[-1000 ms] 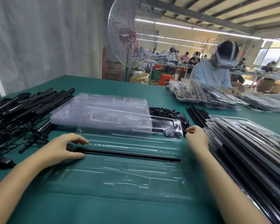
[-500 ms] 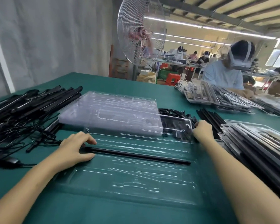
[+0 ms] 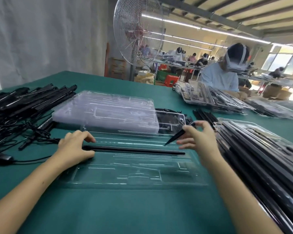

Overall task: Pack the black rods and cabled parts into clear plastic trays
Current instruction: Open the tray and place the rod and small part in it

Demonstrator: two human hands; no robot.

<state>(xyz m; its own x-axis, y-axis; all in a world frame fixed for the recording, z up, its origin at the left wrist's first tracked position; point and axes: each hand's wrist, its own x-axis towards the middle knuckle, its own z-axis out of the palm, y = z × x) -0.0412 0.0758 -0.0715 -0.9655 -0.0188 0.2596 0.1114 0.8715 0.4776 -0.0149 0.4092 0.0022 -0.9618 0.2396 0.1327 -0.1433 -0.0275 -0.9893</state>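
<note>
Gripping long rod (image 3: 134,150), pinching short rod (image 3: 175,137)

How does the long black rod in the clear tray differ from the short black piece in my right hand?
The long black rod lies flat in the clear plastic tray; the short black piece, far shorter, tilts in the air above it. The left hand holds the rod's end; the right hand pinches the short piece. Both are slim and black.
</note>
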